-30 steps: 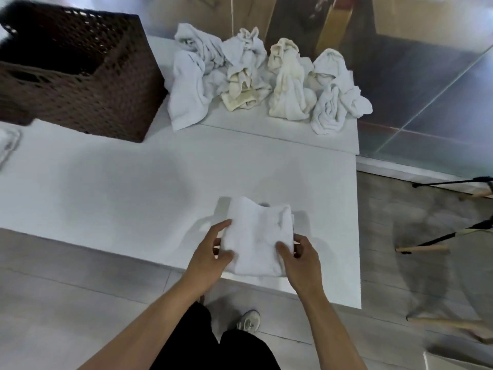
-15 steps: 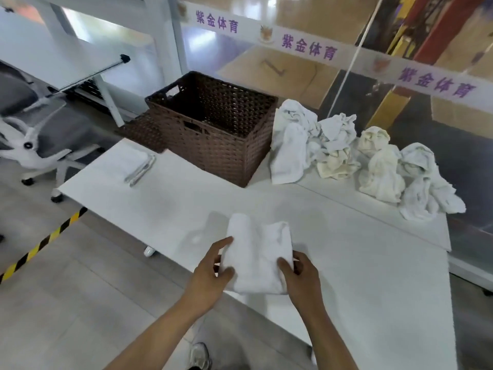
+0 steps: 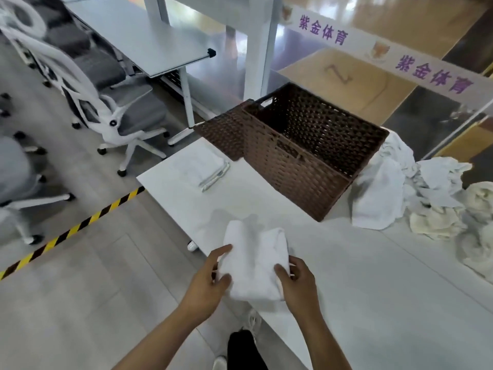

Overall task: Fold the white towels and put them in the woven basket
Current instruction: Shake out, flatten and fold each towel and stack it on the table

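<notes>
Both hands grip one folded white towel [image 3: 253, 263] at the near edge of the white table [image 3: 373, 303]. The left hand [image 3: 206, 283] clasps its left side, thumb on top and fingers underneath; the right hand [image 3: 298, 285] clasps its right side the same way. The towel's near end sticks out a little past the table edge.

The brown woven basket [image 3: 301, 166] stands toward the far side of the table, open-topped, with no towel visible inside. A brown woven lid [image 3: 224, 132] leans against its left wall at the table's far left corner. Just in front of that corner another folded white towel [image 3: 200, 164] lies flat on the table. Right of the basket, touching its right end, a heap of crumpled towels [image 3: 416, 198], white and cream, spreads along the far edge toward the right.

Beyond the table a white banner [image 3: 386, 60] runs across a glass wall, printed in purple with the characters 紫金体育 twice over, and small emblems between the groups, too blurred to read. Left of the table, black-and-yellow tape [image 3: 72, 231] crosses the floor, and a white-framed office chair [image 3: 106, 108] sits beside a grey desk [image 3: 144, 36].
</notes>
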The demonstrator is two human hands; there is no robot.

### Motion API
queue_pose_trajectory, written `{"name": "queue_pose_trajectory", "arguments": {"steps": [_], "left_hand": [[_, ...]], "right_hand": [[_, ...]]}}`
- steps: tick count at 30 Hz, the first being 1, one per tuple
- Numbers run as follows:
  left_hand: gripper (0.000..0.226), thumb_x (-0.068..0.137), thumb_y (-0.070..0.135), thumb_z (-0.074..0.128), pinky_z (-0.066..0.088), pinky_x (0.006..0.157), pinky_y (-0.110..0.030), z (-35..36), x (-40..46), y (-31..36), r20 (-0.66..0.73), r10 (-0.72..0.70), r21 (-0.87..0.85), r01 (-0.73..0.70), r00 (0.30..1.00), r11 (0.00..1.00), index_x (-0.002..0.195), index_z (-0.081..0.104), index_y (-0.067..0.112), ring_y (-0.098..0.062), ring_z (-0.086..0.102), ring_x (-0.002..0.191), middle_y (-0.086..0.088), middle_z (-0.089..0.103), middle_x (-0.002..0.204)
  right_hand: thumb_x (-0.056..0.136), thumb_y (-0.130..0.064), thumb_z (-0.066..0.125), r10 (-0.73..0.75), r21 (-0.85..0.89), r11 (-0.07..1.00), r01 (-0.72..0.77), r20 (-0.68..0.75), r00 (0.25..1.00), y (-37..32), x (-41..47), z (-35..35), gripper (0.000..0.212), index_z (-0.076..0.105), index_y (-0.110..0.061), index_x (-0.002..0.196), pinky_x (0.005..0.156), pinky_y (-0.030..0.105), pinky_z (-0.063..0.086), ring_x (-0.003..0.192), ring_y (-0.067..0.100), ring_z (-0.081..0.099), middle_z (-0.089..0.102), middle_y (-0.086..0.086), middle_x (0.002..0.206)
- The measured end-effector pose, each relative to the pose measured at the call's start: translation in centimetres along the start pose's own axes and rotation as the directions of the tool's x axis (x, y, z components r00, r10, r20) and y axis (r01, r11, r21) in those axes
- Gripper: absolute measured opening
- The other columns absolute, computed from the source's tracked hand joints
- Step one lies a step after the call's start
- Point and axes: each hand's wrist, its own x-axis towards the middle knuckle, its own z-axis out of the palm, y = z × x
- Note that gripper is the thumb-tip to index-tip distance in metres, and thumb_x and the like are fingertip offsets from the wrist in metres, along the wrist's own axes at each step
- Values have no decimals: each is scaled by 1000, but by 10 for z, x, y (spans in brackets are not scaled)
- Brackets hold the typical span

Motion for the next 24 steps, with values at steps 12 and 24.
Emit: {"name": "queue_pose_trajectory", "arguments": {"steps": [12, 24], "left_hand": [[57, 94, 5, 50, 57, 78, -35, -51, 124, -9, -122, -109, 128, 125, 986, 984, 126, 58, 51, -23, 65, 84, 8, 71, 109], [64, 84, 3, 47, 49, 101, -37, -63, 260, -15, -33, -28, 476, 41, 999, 878, 130, 56, 47, -23, 54, 123, -3, 50, 141]], "right_hand": [[90, -26, 74, 36, -89, 996, -19, 189, 981, -36, 144, 80, 25, 62, -32, 110, 73, 23, 49, 96, 10, 67, 70, -11, 102], [89, -20, 74, 69, -143, 988, -56, 86, 994, -39, 218, 116, 43, 49, -24, 124, 77, 31, 52, 97, 18, 67, 67, -10, 104]]}}
